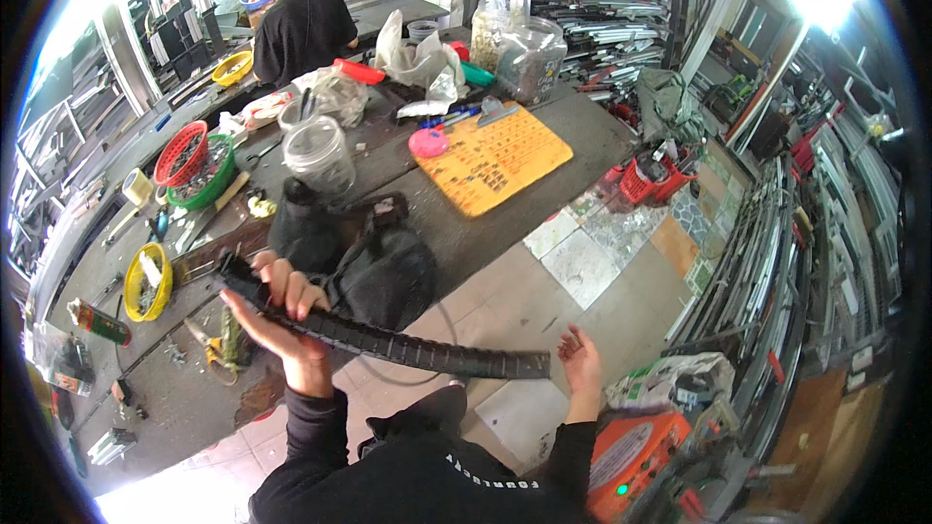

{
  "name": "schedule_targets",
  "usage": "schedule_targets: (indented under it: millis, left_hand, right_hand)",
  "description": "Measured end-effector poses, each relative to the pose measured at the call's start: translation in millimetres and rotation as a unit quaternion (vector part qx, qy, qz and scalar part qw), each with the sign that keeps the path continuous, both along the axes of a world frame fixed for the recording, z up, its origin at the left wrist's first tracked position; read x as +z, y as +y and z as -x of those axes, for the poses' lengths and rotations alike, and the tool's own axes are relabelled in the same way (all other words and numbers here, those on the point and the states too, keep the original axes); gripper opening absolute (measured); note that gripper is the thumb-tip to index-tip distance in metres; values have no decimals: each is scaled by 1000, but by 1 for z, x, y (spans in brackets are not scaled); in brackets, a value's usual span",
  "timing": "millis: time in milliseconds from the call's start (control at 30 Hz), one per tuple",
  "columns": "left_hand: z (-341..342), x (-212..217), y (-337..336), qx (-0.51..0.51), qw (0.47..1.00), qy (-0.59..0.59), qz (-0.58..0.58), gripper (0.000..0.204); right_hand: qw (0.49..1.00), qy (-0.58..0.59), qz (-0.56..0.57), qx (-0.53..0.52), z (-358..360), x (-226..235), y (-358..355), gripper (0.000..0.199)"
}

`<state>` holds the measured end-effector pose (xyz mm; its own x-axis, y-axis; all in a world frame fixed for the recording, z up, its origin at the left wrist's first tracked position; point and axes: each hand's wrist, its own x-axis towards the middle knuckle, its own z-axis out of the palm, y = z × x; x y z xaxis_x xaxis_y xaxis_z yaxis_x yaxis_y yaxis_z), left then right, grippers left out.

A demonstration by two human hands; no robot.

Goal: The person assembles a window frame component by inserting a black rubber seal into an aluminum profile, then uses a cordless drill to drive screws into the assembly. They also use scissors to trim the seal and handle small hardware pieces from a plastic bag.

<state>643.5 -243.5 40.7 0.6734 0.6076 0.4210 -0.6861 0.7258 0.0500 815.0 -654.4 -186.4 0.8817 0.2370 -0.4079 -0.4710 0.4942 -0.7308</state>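
A long black strip with ribbed segments [417, 347], slightly bent, stretches across in front of me from the bench edge towards the right. My left hand [296, 330] is closed round it near its left end, palm under and fingers curled over the top. Just beyond the strip's right end, my right hand [581, 369] is held up with its fingers apart and nothing in it. A small gap shows between that hand and the strip. Behind my left hand, a dark bag or bundled cloth [383, 272] lies on the bench.
The workbench [466, 272] carries a yellow clipboard [495, 155], a clear jar [318, 157], a yellow basket [148, 281], scissors [209, 344] and a spray can [99, 322]. An orange machine [636, 466] stands at lower right. Metal profiles [738, 272] line the right. Another person [303, 34] works at far left.
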Motion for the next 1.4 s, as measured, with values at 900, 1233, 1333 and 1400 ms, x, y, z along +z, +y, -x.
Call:
schedule_targets:
  millis: [900, 1233, 1333, 1400]
  left_hand:
    - [-388, -49, -107, 694, 674, 248, -44, 70]
    - [-431, -167, -114, 537, 616, 557, 146, 72]
    - [-415, -180, -108, 537, 465, 704, 23, 56]
    - [-414, -178, -103, 544, 260, 794, -74, 58]
  right_hand:
    - [558, -781, 274, 57, -783, 347, 503, 44]
    - [609, -780, 110, 90, -765, 346, 518, 8]
    - [612, -790, 38, -11, -746, 377, 474, 9]
    - [598, -797, -29, -87, -739, 409, 436, 11]
